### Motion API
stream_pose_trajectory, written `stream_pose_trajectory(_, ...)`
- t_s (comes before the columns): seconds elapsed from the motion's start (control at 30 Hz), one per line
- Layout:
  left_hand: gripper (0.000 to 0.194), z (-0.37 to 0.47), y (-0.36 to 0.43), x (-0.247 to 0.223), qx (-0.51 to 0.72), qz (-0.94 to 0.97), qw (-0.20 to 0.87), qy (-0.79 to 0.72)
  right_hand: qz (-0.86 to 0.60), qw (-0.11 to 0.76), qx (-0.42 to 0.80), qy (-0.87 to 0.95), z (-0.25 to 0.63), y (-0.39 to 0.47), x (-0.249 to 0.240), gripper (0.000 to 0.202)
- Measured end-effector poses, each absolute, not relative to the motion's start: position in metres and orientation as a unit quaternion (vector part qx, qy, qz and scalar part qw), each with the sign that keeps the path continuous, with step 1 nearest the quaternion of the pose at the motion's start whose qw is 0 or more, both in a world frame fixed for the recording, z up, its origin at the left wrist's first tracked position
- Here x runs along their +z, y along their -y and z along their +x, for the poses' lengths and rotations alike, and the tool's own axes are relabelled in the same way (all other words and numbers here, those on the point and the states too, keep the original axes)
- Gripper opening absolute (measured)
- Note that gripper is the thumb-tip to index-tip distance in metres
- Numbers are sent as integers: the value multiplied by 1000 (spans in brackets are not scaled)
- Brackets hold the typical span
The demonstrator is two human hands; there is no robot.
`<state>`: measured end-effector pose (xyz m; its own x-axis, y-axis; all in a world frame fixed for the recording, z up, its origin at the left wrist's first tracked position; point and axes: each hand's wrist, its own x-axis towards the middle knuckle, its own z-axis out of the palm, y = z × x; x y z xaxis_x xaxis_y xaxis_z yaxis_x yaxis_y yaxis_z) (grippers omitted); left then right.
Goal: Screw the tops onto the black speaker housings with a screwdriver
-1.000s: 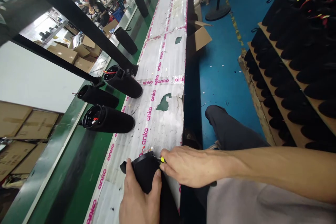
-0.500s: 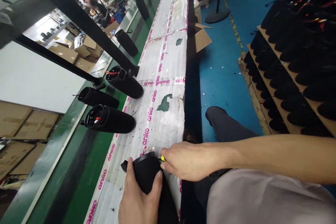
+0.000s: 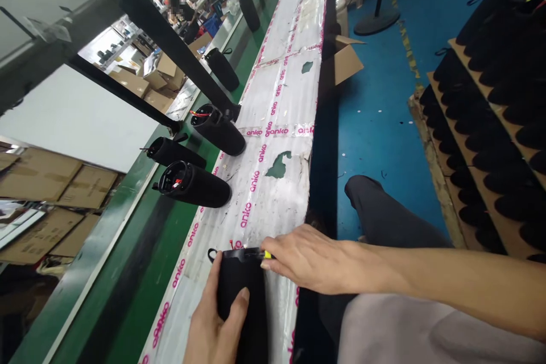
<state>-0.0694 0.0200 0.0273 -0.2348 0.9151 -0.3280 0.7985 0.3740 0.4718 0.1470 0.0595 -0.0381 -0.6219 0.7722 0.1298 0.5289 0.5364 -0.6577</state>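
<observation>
Black cylinder (image 3: 255,308) has swung straighter, red wire (image 3: 232,245) protruding from its end.

Pink "anko" lettering on tape (image 3: 255,181)

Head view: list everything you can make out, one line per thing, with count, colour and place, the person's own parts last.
Wrapped strip: one, white with pink "anko" tape, centre
Held cylinder: one, black, over the strip
Yellow-marked tool: one, mostly hidden, at the held cylinder's rim
Loose cylinders: at least five, black, along the strip's left
Bench: one, green, left
Cardboard boxes: several, brown, left and right
Bars: two, black, upper left
Panel: one, white, left
Stacked cylinders: many, black, right
Floor: blue, right
Co-worker: one, dark clothing, background
Left hand: one, bare, gripping the held cylinder
Right hand: one, bare, holding the tool
</observation>
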Motion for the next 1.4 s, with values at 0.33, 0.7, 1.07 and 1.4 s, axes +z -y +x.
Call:
stream_pose_trajectory(0.33, 78, -67, -21, 13, 9, 549, 186, -815, -376, 195, 248, 871, 125, -65, -46, 30)
stream_pose_trajectory(0.7, 79, -66, -18, 14, -3, 559, 172, -811, -366, 171, 210, 890, 124, -66, -37, 28)
stream_pose_trajectory(1.07, 81, -62, -16, 2, -10, 626, 76, -776, -352, 159, 175, 906, 126, -65, -28, 23)
stream_pose_trajectory(1.4, 83, -64, -20, 2, -25, 615, 82, -783, -335, 141, 156, 918, 117, -73, -23, 21)
